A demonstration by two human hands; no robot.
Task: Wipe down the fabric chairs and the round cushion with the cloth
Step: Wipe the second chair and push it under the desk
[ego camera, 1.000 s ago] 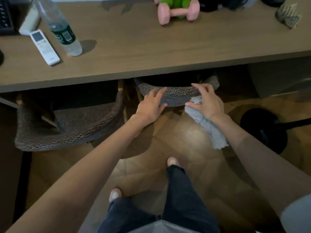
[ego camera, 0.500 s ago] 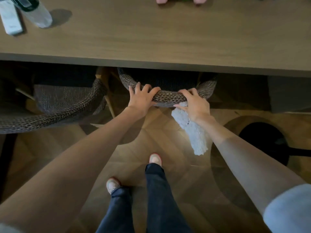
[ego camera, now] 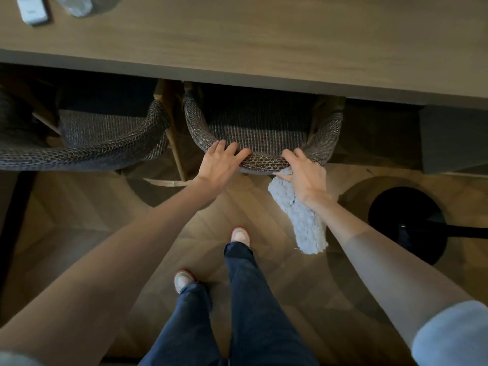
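Left hand [ego camera: 220, 166] curls its fingers over the woven back rail of a fabric chair [ego camera: 253, 130] tucked under the wooden bench [ego camera: 237, 35]. Just to its right, the right hand [ego camera: 307, 177] grasps the same rail while pinching a pale fluffy cloth [ego camera: 303, 220], which hangs toward the floor. A second chair [ego camera: 92, 151] stands to the left.

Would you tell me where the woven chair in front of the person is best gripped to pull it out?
Grip the curved back rail from the near side, fingers over its top. Only that rail clears the table; the seat lies mostly beneath. The left hand and the right hand, which also holds the cloth, hold it, spaced apart.
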